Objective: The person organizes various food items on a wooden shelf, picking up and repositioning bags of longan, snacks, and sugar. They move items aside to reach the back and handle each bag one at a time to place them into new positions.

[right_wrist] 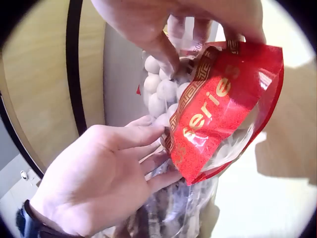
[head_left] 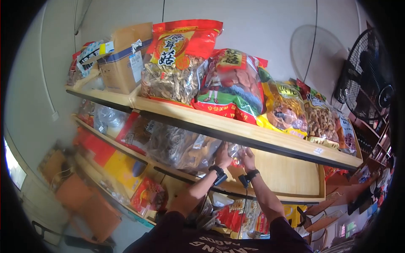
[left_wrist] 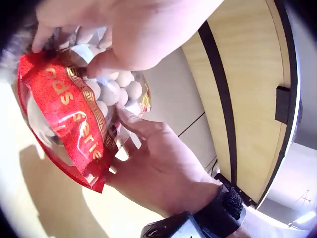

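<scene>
In the head view, both hands hold a clear pouch (head_left: 234, 149) over the middle wooden shelf. Pale round balls fill its see-through part, and a red end (left_wrist: 67, 109) carries gold "series" lettering and a patterned gold border. My left hand (head_left: 223, 157) pinches one side of the pouch, its fingers at the border in the right wrist view. On the opposite side my right hand (head_left: 249, 158) grips with thumb and fingers. The pouch is tilted, its red end toward the pale shelf board. Close beside the left hand lie clear bags of brownish dried goods (head_left: 198, 152).
Above the hands runs the upper shelf edge (head_left: 236, 130), bearing a large red mushroom bag (head_left: 177, 63), a cardboard box (head_left: 122, 63) and several other bags. Bare shelf board (head_left: 291, 168) lies right of the hands. Packets fill the lower shelf; a black fan (head_left: 367, 76) stands far right.
</scene>
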A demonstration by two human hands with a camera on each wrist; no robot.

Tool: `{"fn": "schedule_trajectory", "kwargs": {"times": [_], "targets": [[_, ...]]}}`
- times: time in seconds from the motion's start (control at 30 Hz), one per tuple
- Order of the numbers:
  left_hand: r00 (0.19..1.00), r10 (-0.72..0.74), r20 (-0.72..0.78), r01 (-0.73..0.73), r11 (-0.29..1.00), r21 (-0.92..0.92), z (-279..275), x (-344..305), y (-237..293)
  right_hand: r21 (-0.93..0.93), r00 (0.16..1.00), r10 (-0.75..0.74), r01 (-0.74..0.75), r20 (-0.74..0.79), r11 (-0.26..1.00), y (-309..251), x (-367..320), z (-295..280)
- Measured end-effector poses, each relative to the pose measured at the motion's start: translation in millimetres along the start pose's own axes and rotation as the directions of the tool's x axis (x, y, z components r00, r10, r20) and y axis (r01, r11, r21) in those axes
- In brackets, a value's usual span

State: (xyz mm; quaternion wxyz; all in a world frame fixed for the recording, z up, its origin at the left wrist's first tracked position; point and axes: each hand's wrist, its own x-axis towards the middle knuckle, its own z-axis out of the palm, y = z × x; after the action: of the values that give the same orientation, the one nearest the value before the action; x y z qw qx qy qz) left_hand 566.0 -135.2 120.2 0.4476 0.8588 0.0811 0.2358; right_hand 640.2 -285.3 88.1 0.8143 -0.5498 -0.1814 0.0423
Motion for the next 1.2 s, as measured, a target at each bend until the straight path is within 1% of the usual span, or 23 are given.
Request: {"fn": "schedule_trajectory", "kwargs": {"times": [0.03,0.07,0.1,0.2,0.27,0.33,0.37,0.4,0.47,0.57,0.6,0.67,0.7,0.73,0.77,0.8,0.83,0.87,0.93,1.03,1.13,1.17,1.2], "targets": [[0.999,0.051,-0.016,-0.051,0.999,0.011,3.9,-4.5,-2.8,0.039,0.998,0.052,-0.053,0.018,0.998,2.6,0.4,-0.3],[0.997,0.076,-0.023,-0.074,0.993,0.095,8.9,-7.7,-5.3,0.076,0.994,0.104,-0.107,0.036,0.991,5.3,1.9,-1.3],[0.995,0.089,-0.045,-0.084,0.991,0.106,14.1,-8.7,-8.4,0.043,0.998,0.054,-0.055,0.006,0.998,5.3,0.0,1.7],[0.987,0.158,-0.030,-0.148,0.966,0.210,14.3,-22.4,-0.4,-0.049,0.995,0.100,-0.101,-0.012,0.994,-4.9,-5.4,1.0],[0.969,0.248,-0.014,-0.242,0.953,0.183,8.8,-44.5,15.4,-0.099,0.995,0.095,-0.093,0.015,0.991,2.2,-3.3,-9.2],[0.930,0.365,-0.041,-0.363,0.931,0.043,-2.1,-68.2,29.4,-0.128,0.997,0.052,-0.045,0.055,0.991,5.0,-1.3,-12.8],[0.938,0.343,0.036,-0.343,0.939,-0.014,-13.8,-81.9,38.5,-0.024,0.985,0.150,-0.149,0.084,0.989,-15.5,-12.6,-3.1],[0.946,0.321,0.047,-0.315,0.944,-0.092,-22.4,-100.5,46.9,-0.043,0.982,0.163,-0.160,0.097,0.986,-11.6,-10.7,-7.5],[0.906,0.420,0.044,-0.393,0.877,-0.276,-34.7,-127.6,40.1,-0.085,0.972,0.196,-0.186,0.128,0.979,-2.8,-7.3,-17.6],[0.939,0.296,0.177,-0.201,0.886,-0.417,-69.3,-174.0,32.7,-0.138,0.962,0.245,-0.228,0.123,0.964,-16.2,-14.3,-14.0],[0.942,0.110,0.317,0.088,0.831,-0.550,-72.1,-190.6,16.7,-0.166,0.959,0.249,-0.226,0.132,0.960,-15.7,-13.6,-16.6],[0.885,-0.134,0.446,0.322,0.868,-0.378,-99.5,-213.8,4.7,-0.164,0.954,0.268,-0.245,0.138,0.956,-17.7,-16.6,-20.2],[0.895,-0.194,0.402,0.305,0.923,-0.235,-112.6,-227.9,-2.7,-0.091,0.946,0.266,-0.253,0.184,0.963,-24.7,-20.6,-17.3],[0.891,-0.240,0.386,0.345,0.910,-0.230,-125.8,-237.8,-10.6,-0.178,0.945,0.282,-0.253,0.166,0.951,-31.6,-24.3,-15.2],[0.938,-0.137,0.319,0.190,0.971,-0.144,-123.3,-263.5,-28.7,-0.276,0.958,0.266,-0.230,0.103,0.933,-8.8,-46.9,-15.2],[0.909,-0.234,0.345,0.333,0.906,-0.262,-129.3,-265.3,-53.4,-0.249,0.949,0.269,-0.224,0.165,0.942,-18.9,-21.9,-28.1],[0.871,-0.316,0.376,0.454,0.810,-0.371,-139.2,-258.0,-78.0,-0.287,0.946,0.276,-0.221,0.167,0.932,-28.5,-27.7,-23.6],[0.849,-0.385,0.362,0.512,0.769,-0.383,-146.3,-263.9,-90.2,-0.352,0.958,0.283,-0.248,0.051,0.903,-35.6,-34.8,-16.1],[0.809,-0.490,0.325,0.587,0.699,-0.408,-158.7,-267.3,-111.6,-0.328,0.951,0.306,-0.278,0.037,0.903,-33.8,-37.2,-19.1],[0.784,-0.480,0.394,0.621,0.631,-0.466,-160.9,-270.2,-158.5,-0.317,0.946,0.320,-0.288,0.055,0.904,-33.2,-41.4,-27.0],[0.608,-0.595,0.526,0.793,0.418,-0.444,-161.1,-257.5,-187.5,-0.451,0.946,0.325,-0.299,-0.022,0.841,-51.4,-58.3,-36.0],[0.597,-0.623,0.506,0.801,0.435,-0.410,-158.1,-255.0,-193.4,-0.465,0.945,0.323,-0.306,-0.046,0.831,-61.4,-66.2,-36.1],[0.586,-0.649,0.485,0.810,0.452,-0.374,-155.2,-253.9,-199.3,-0.463,0.964,0.260,-0.255,-0.053,0.849,-66.0,-76.7,-38.7]]}}
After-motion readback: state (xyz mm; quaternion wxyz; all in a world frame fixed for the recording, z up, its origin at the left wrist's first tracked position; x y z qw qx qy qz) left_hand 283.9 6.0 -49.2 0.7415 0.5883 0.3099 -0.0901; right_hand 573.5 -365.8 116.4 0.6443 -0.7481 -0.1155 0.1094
